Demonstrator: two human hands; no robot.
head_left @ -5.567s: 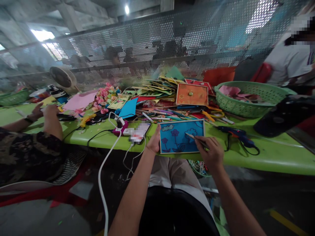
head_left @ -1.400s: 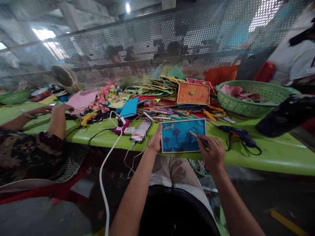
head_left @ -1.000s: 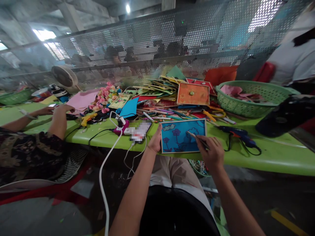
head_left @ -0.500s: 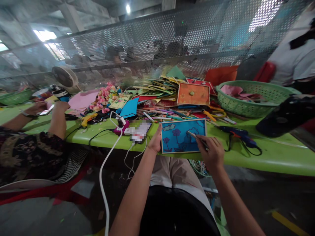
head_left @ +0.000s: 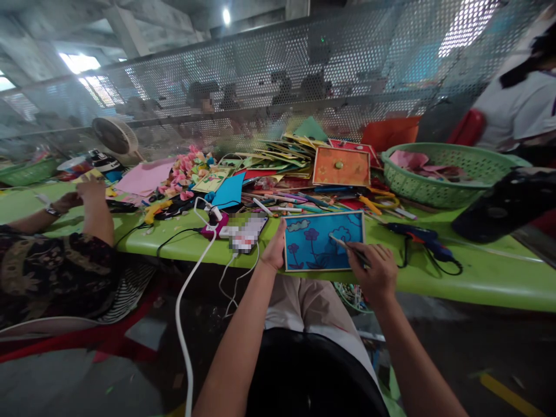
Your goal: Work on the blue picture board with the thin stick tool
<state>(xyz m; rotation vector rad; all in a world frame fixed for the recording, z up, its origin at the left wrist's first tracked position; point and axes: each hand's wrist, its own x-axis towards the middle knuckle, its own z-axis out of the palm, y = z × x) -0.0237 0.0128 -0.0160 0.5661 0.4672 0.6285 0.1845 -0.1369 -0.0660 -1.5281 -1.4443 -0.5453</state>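
The left hand (head_left: 274, 248) steadies the card (head_left: 324, 240). The right hand (head_left: 377, 272) pinches a pen (head_left: 347, 245) on it. If the card slides, the line could smear.

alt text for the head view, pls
The right hand holds a thin tool against a blue flower picture while the left hand steadies its left edge on a green table. Behind lie craft papers and a green basket.
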